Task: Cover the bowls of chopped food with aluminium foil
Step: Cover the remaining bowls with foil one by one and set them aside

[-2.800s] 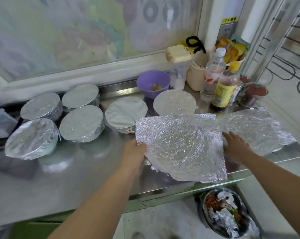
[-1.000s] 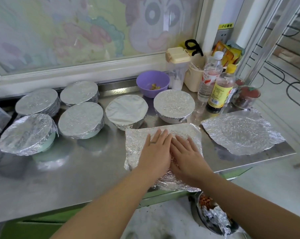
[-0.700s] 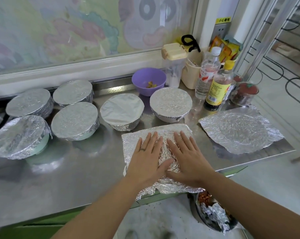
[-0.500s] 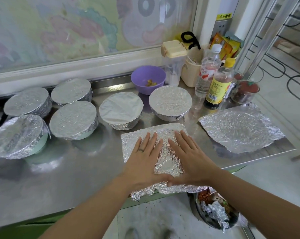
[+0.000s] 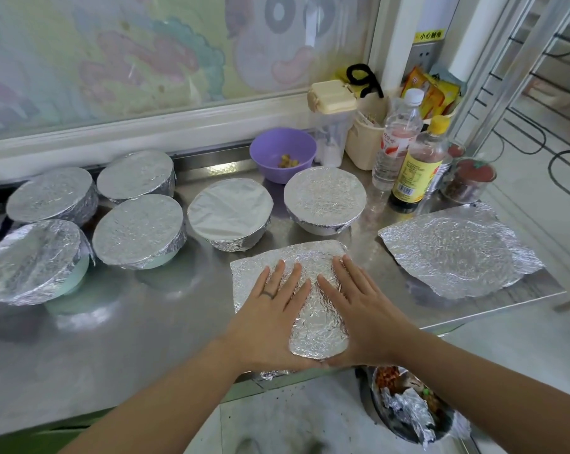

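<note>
While both palms pressed down on it, the crinkled foil sheet [image 5: 316, 322] lay at the near edge of the table [image 5: 146, 339], its near rim hanging slightly past that edge. The left hand [image 5: 270, 312] and the right hand [image 5: 365, 309] rested flat on it side by side, fingers straight and fanned, thumbs almost meeting nearest the person; neither grip was closed on anything. I judged the step to be flattening the sheet before it went onto a bowl. Behind it stood six covered bowls [image 5: 138, 229], each wrapped over the top and down the side. The purple bowl [image 5: 282, 152], at the back beyond them, was open, with a few chopped bits inside, and seemed the one left to do. A second foil sheet [image 5: 453, 247] lay spread well to the right. The next move probably called for pinching the flattened sheet by its edges, lifting it without tearing, carrying it over the covered bowls, centring it on the purple rim and folding the overhang down all round. A lidded container [image 5: 332, 126] stood just beside that bowl and could snag a corner.
</note>
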### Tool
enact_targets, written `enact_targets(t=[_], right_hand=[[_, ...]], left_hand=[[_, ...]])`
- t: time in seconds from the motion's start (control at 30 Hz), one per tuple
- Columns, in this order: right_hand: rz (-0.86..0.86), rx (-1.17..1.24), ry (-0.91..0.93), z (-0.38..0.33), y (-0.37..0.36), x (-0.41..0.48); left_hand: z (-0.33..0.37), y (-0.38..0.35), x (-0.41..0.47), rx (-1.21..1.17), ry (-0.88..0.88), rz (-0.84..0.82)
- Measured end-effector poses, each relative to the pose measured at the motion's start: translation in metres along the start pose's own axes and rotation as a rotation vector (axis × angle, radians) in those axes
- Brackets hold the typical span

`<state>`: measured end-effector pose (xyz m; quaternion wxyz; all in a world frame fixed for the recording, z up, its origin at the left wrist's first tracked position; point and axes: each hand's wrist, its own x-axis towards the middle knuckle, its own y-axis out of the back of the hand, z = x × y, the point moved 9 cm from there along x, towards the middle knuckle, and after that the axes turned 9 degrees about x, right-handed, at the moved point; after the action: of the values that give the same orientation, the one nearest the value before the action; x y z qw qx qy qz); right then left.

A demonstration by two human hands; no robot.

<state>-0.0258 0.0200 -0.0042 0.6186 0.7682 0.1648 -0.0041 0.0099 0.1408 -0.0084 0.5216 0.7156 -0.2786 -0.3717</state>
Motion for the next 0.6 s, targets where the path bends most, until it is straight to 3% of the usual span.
enact_targets(t=[0.33, 0.5, 0.6], right_hand=[[-0.086, 0.1, 0.032, -0.001, 0.017, 0.002], [0.1, 0.166, 0.056, 0.003, 0.038, 0.02], [0.135, 0.19, 0.083, 0.005, 0.025, 0.034]], left_hand=[[0.0, 0.011, -0.002, -0.03, -0.056, -0.058], [-0.016, 0.031, 0.006, -0.284, 0.066, 0.155], [-0.012, 0.027, 0.017, -0.291, 0.097, 0.261]])
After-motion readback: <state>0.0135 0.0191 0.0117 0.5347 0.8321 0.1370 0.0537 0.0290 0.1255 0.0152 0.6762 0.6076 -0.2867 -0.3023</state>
